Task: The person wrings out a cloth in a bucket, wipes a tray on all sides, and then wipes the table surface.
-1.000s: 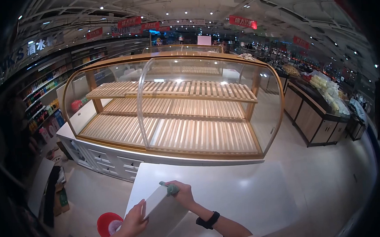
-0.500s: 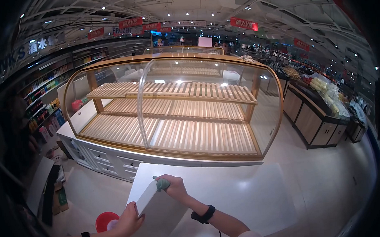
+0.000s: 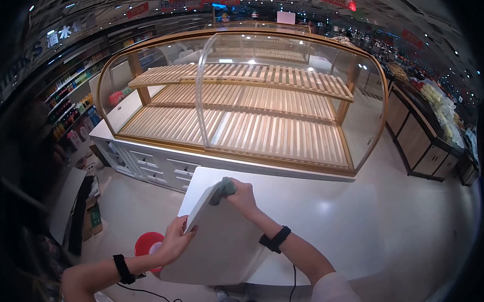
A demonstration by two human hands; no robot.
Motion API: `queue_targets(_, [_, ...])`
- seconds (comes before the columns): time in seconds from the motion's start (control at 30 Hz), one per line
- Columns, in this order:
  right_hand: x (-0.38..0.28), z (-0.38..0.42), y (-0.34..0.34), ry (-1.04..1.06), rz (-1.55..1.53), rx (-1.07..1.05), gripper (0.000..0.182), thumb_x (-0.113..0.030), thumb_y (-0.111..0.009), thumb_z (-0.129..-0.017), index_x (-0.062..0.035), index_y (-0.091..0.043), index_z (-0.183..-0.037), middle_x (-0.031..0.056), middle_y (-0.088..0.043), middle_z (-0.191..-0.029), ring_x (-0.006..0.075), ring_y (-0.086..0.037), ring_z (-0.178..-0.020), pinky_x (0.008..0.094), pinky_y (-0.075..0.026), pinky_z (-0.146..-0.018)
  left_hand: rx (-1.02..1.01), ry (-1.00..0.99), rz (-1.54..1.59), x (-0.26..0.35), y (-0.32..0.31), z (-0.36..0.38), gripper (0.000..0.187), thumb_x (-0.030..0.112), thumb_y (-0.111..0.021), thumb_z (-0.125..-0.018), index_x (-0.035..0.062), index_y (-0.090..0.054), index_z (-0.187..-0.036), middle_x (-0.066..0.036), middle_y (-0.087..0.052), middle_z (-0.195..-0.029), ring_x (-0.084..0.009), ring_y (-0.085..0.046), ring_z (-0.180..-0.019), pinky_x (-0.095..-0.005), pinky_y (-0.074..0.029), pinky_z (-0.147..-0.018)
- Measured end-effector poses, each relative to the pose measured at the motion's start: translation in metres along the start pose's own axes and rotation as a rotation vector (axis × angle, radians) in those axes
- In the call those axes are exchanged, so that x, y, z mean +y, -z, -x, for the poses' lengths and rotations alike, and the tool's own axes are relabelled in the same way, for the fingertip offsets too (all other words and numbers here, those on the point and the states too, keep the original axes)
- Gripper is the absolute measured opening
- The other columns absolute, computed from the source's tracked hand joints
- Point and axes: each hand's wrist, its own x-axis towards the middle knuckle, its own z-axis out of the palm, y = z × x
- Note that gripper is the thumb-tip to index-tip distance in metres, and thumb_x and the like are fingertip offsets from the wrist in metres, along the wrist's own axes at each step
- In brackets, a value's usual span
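A pale flat panel point(image 3: 211, 249) stands tilted over the white tabletop point(image 3: 321, 223). My left hand point(image 3: 176, 239) grips the panel's left edge, fingers over the rim and thumb on the near face. At the panel's upper edge, my right hand point(image 3: 241, 197) holds a grey-green cloth point(image 3: 221, 191), which is pressed against the edge. Each wrist wears a black band.
Beyond the table stands a glass display case point(image 3: 235, 108) with slatted wooden shelves. A red bucket point(image 3: 147, 242) is on the floor at left. Black cables hang near the table. Drink shelves line the left; a produce stand point(image 3: 422, 127) is at right.
The view has tipped down and shifted left, so the case sits higher and further right. Both hands still hold the panel and the cloth, and the panel's face shows more fully.
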Motion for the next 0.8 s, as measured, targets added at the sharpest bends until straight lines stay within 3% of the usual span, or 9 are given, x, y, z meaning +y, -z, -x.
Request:
queue_targets(0.13, [0.026, 0.016, 0.008, -0.039, 0.048, -0.055, 0.019, -0.006, -0.069, -0.067, -0.0019, -0.062, -0.085, 0.0126, -0.064, -0.070, 0.0192, -0.063, -0.061, 0.0297, -0.048, -0.060, -0.016, 0.127, 0.112, 0.006, 0.010, 0.010, 0.036, 0.020, -0.057, -0.084, -0.0010, -0.051, -0.112, -0.014, -0.052, -0.102, -0.0208, -0.049, -0.084, -0.0339, -0.042, -0.075])
queue_targets(0.47, [0.088, 0.051, 0.052, -0.127, 0.288, -0.052, 0.014, -0.010, -0.066, -0.067, -0.0042, -0.063, -0.080, 0.0149, -0.062, -0.069, 0.0306, -0.061, -0.064, 0.0324, -0.048, -0.058, 0.070, 0.005, 0.113, 0.014, 0.045, 0.027, 0.036, 0.015, -0.059, -0.083, 0.0014, -0.050, -0.116, -0.008, -0.053, -0.102, -0.0162, -0.048, -0.085, -0.0284, -0.042, -0.078])
queue_targets(0.6, [0.105, 0.058, 0.075, -0.079, 0.400, -0.026, 0.015, -0.005, -0.069, -0.066, -0.0026, -0.064, -0.080, 0.0127, -0.063, -0.067, 0.0197, -0.063, -0.060, 0.0291, -0.048, -0.058, 0.095, 0.009, 0.224, 0.017, 0.067, 0.042, 0.039, 0.013, -0.060, -0.083, 0.0017, -0.049, -0.119, -0.006, -0.054, -0.102, -0.0128, -0.049, -0.090, -0.0264, -0.040, -0.081])
queue_targets(0.73, [0.107, 0.066, 0.096, -0.224, 0.334, -0.012, 0.012, -0.004, -0.064, -0.066, -0.0031, -0.062, -0.077, 0.0153, -0.062, -0.068, 0.0254, -0.062, -0.061, 0.0307, -0.047, -0.059, 0.104, -0.046, 0.202, 0.039, 0.084, 0.057, 0.040, 0.011, -0.060, -0.084, 0.0012, -0.049, -0.120, -0.003, -0.055, -0.100, -0.0101, -0.049, -0.094, -0.0248, -0.039, -0.084])
queue_targets(0.8, [0.106, 0.067, 0.094, -0.268, 0.238, 0.079, 0.012, -0.003, -0.064, -0.066, -0.0003, -0.061, -0.078, 0.0122, -0.062, -0.067, 0.0187, -0.060, -0.061, 0.0304, -0.047, -0.061, 0.115, -0.013, 0.234, 0.040, 0.088, 0.057, 0.037, 0.014, -0.060, -0.084, 0.0007, -0.050, -0.118, -0.003, -0.055, -0.099, -0.0100, -0.049, -0.091, -0.0244, -0.039, -0.082])
